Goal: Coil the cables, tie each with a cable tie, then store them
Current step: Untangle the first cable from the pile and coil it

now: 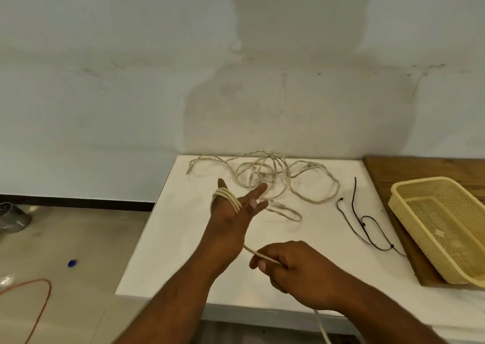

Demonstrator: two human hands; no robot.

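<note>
A cream cable lies tangled in loose loops at the back of the white table. My left hand is raised over the table with fingers spread, and several turns of the cable are wound around its thumb and palm. My right hand is closed on the strand of cable running from the left hand; more cable hangs down off the table's front edge below it. A thin black cable tie and a thin black cord lie to the right.
A cream plastic mesh basket sits tilted on a wooden surface at the right. On the floor at left are an orange cable, a small blue object and a grey metal object. A wall stands behind the table.
</note>
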